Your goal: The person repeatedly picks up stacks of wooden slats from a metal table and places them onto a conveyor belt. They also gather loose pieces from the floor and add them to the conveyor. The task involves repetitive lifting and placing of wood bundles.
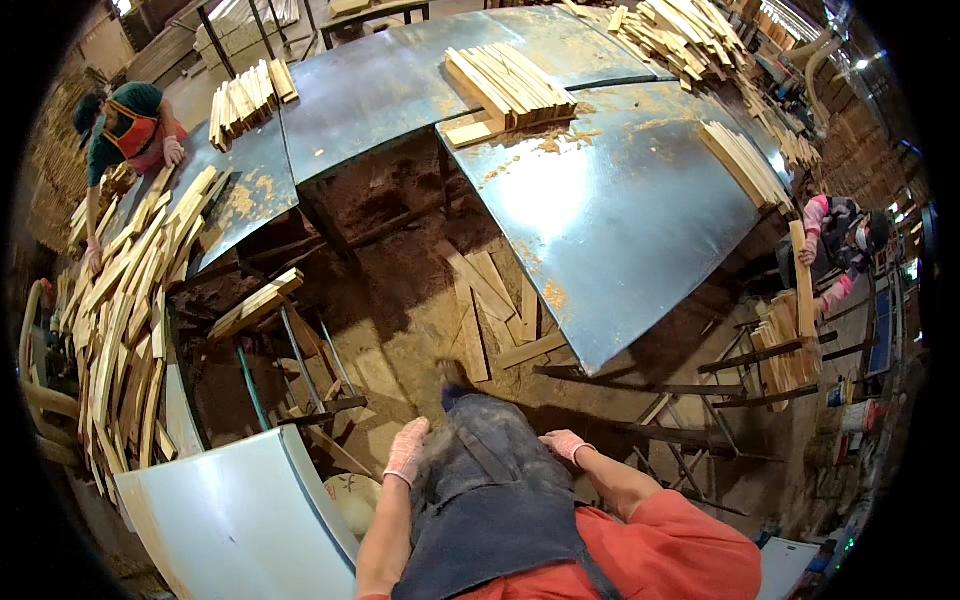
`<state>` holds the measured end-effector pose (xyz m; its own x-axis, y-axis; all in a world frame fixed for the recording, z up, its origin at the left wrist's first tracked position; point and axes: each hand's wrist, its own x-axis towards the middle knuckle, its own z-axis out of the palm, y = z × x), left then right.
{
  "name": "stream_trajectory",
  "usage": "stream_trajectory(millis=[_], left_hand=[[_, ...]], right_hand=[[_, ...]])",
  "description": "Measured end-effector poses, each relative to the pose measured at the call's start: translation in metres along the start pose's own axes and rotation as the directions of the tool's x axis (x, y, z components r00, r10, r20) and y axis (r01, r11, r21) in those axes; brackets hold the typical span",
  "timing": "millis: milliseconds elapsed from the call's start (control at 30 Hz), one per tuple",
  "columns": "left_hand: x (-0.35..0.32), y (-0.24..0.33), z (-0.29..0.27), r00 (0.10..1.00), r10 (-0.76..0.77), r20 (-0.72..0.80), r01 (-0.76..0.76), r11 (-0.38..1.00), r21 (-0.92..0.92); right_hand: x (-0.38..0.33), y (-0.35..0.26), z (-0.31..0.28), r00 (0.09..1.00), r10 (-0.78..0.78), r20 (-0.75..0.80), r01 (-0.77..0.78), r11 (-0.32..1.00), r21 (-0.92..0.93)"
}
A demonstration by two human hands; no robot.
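My left hand (407, 450), in a pinkish work glove, hangs beside the left side of my dark apron (480, 500). It holds nothing that I can see, and its fingers look loosely extended. My right hand (566, 445), gloved the same way, is at the apron's other side with its fingers pointing inward and nothing visible in them. Ahead of my feet, several loose wooden boards (488, 295) lie on the dusty floor. A stack of wooden strips (508, 85) rests on the metal-topped table (640, 230), well beyond both hands.
A large pile of strips (130, 300) lies at left, near a person in an orange apron (140, 135). At right, another person (845, 235) holds a board (803, 280) beside a rack. A pale panel (240, 515) stands lower left, and a short strip bundle (256, 303) sits beyond it.
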<state>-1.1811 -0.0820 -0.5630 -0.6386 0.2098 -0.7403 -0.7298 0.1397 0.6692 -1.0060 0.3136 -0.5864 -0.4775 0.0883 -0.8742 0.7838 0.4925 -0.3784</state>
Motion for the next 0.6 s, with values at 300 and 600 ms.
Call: stream_trajectory(millis=[300,600], left_hand=[[0.061,0.067,-0.1,0.88,-0.266,-0.393,0.327,0.94,0.096],[0.172,0.087,-0.105,0.952,-0.217,-0.215,0.268,0.931,0.247]], right_hand=[[0.134,-0.086,-0.066,0.995,0.035,-0.09,-0.048,0.988,-0.149],[0.164,-0.233,-0.088,0.972,0.181,-0.15,-0.131,0.947,0.293]])
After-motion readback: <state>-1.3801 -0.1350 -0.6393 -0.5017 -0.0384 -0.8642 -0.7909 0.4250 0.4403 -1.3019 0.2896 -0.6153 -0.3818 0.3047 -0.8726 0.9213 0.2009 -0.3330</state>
